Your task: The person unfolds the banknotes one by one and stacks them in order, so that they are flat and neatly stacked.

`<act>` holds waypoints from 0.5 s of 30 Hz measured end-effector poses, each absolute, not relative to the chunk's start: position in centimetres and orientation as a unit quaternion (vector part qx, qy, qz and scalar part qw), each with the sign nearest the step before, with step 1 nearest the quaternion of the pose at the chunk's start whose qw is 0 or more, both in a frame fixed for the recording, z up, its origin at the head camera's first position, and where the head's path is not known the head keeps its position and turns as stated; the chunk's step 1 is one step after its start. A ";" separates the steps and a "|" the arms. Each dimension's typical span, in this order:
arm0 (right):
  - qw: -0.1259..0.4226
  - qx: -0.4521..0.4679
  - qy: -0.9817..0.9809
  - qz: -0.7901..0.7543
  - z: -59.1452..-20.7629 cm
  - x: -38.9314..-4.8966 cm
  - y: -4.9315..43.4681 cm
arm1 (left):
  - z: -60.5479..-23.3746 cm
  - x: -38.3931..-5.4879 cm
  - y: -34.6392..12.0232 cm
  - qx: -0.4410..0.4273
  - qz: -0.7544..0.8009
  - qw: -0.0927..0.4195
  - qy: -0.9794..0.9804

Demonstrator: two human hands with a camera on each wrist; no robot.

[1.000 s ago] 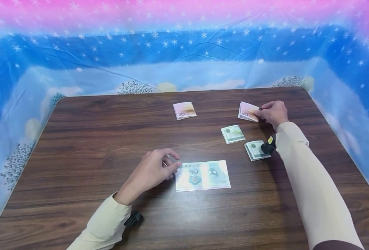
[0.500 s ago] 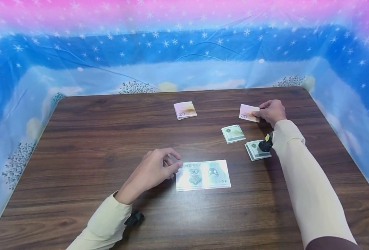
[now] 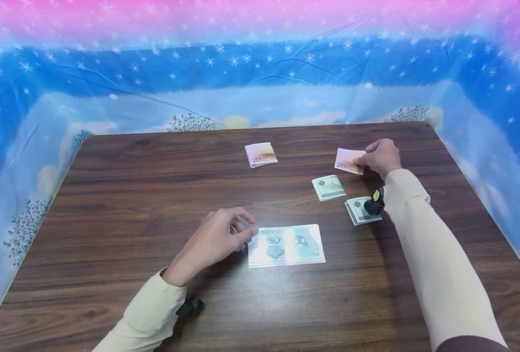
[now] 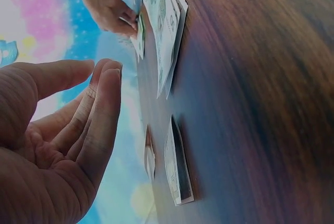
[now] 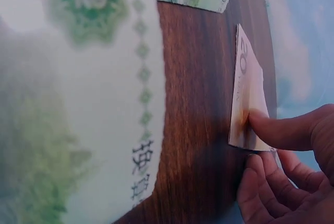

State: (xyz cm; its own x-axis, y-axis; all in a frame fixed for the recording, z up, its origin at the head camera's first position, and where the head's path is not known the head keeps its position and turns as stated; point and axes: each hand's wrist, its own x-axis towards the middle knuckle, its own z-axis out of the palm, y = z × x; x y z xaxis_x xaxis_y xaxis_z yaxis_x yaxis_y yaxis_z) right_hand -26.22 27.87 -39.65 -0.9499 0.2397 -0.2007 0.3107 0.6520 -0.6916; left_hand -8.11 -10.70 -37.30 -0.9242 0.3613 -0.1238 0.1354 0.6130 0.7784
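Observation:
At the table's back right, my right hand (image 3: 381,158) pinches the right edge of a folded pink 20 banknote (image 3: 349,161). The right wrist view shows the thumb on the face of this banknote (image 5: 249,85), the other fingers behind and below it. My left hand (image 3: 218,239) is beside the left end of a stack of unfolded 50 banknotes (image 3: 286,246), which is bright with glare. In the left wrist view its thumb and fingers (image 4: 107,104) are loosely bent with nothing between them.
Another folded 20 banknote stack (image 3: 261,154) lies at the back middle. Two folded green banknote stacks (image 3: 328,187) lie between the 50 stack and my right hand, the nearer one (image 3: 357,211) partly behind the right wrist camera. A snowflake-patterned cloth (image 3: 242,63) encloses the dark wooden table (image 3: 132,195).
My right hand has shifted slightly left with the pinched 20 banknote, which has turned and now sits a little nearer me. My left hand and the other banknotes have stayed in place.

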 end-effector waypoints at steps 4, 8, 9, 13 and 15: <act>0.040 0.149 0.901 -0.406 -39.5 -26.0 28.0 | -37.2 -8.1 -10.7 0.139 0.417 0.135 0.888; 0.037 0.144 0.881 -0.449 -39.4 -25.6 28.2 | -37.1 -8.0 -10.8 0.134 0.418 0.137 0.888; 0.038 0.143 0.876 -0.460 -39.3 -25.5 28.2 | -37.1 -8.0 -10.8 0.132 0.418 0.137 0.888; 0.040 0.140 0.862 -0.485 -39.2 -25.0 28.3 | -37.1 -7.9 -10.8 0.131 0.418 0.135 0.889; 0.041 0.138 0.858 -0.493 -39.0 -24.8 28.3 | -37.0 -7.9 -10.8 0.134 0.417 0.133 0.889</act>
State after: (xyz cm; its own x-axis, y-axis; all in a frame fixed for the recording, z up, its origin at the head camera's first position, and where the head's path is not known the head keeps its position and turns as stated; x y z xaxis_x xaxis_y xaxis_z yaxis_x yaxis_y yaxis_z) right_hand -24.75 28.34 -39.02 -0.9586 0.1969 -0.2058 0.2770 0.4767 -0.8343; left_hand -7.92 -10.82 -37.04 -0.9288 0.3489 -0.1251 0.1267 0.6161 0.7774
